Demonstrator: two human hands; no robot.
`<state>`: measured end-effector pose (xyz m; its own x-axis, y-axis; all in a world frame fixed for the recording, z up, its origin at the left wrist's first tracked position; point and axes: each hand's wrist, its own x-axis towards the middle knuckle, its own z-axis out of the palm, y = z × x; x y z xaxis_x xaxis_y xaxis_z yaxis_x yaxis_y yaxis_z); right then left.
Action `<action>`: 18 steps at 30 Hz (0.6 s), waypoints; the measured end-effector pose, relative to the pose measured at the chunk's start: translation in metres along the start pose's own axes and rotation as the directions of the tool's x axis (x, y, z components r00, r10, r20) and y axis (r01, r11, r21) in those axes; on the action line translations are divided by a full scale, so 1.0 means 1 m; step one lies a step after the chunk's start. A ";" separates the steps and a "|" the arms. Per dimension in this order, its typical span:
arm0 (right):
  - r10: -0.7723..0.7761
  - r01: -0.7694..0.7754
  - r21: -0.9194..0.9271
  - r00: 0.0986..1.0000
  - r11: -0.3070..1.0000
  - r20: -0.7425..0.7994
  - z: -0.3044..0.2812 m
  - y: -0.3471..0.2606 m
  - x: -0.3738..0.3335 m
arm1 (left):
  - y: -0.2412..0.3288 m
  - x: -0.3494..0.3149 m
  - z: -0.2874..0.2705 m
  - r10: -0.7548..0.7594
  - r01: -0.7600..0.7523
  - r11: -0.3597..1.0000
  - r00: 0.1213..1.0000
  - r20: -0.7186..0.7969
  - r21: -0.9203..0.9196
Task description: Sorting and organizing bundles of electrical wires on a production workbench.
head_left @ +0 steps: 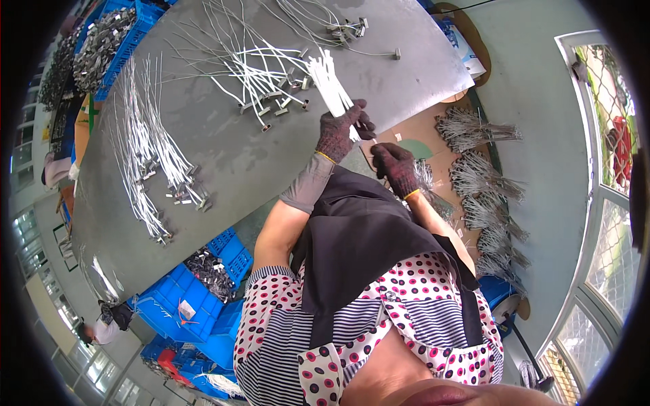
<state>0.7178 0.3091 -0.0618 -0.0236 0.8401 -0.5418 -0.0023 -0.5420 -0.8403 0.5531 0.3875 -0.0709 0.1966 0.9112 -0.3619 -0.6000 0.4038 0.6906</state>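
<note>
A broad grey metal table (pixel 223 155), smooth and dull, fills most of the view. On it lie loose spreads of thin white wires (pixel 152 145) ending in small metal fittings, one long row at the left and a tangled fan (pixel 254 74) near the middle.

Blue plastic crates (pixel 193 304), with ribbed and latticed walls, stand on the floor below the table's near edge; one holds a dark heap of small metal parts (pixel 211 269). Another blue crate (pixel 125 37) at the table's far left corner is piled with grey metal pieces.

To the right, flat brown cardboard (pixel 433 135) on the floor carries several bundles of grey wire (pixel 484 189), bristly and fanned out.

The person wears a dark apron over a striped and dotted shirt, with dark knitted gloves. The left hand (pixel 342 130) is closed around the lower end of a bundle of white strips (pixel 330 84), stiff and straight, which juts up and to the left over the table's edge. The right hand (pixel 395 166) sits just beside and below it, fingers curled; whether it pinches anything, I cannot tell.
</note>
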 end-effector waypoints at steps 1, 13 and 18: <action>0.000 0.000 -0.001 1.000 1.000 -0.004 0.006 -0.003 0.004 | 0.006 0.002 0.001 0.039 -0.035 0.997 0.998 -0.048 0.074; -0.256 0.267 -0.225 0.964 0.937 0.079 0.062 -0.073 0.086 | 0.030 0.015 -0.031 0.198 -0.044 0.706 0.971 -0.138 0.706; -0.338 0.309 -0.476 0.941 0.823 0.026 0.089 -0.092 0.137 | 0.040 0.042 -0.044 0.169 0.038 0.770 0.951 -0.260 0.637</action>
<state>0.6260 0.4726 -0.0571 -0.0470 0.9732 -0.2252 0.4666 -0.1780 -0.8664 0.5033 0.4387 -0.0862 -0.1161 0.9132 -0.3907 0.0396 0.3973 0.9168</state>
